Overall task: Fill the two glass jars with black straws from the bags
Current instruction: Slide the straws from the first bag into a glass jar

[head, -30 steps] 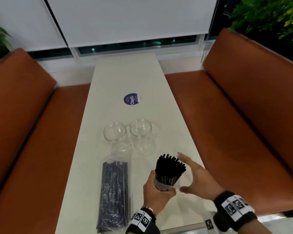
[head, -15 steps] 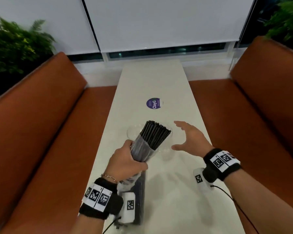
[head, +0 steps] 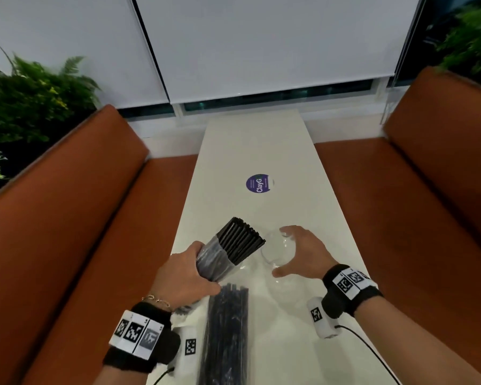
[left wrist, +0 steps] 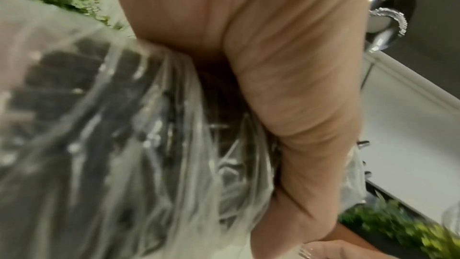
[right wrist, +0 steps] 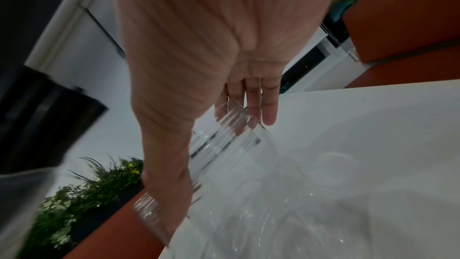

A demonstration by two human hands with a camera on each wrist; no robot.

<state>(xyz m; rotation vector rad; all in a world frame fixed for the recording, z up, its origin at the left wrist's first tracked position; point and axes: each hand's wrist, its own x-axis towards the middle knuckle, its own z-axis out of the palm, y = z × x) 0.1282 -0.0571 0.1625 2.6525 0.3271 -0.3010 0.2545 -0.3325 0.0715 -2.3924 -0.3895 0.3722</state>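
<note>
Left hand (head: pixel 182 276) grips an opened bag of black straws (head: pixel 225 254), fingers curled round the plastic low on the bundle, the bare straw ends (head: pixel 240 240) tilted up and away toward the right. Right hand (head: pixel 303 254) is spread around a clear glass jar (head: pixel 275 250), fingers at its far side and thumb at its near side; whether the fingers press the glass or merely cup it cannot be told. The wrist view shows the fingers (right wrist: pixel 270 105) straight beside the ribbed rim.

Risks, as judged: the straw ends lie just beside the jar mouth and above it, so a fast tip could send straws past the rim onto the worktop (head: pixel 261 151). The grip sits on slippery plastic, and the bundle may slide out all at once. A loosely steadied jar could skid or topple when the straws strike it.

The second jar is largely hidden behind the held bundle. A second bag of straws (head: pixel 227 334) lies flat on the worktop, below the left hand and near the front edge.
</note>
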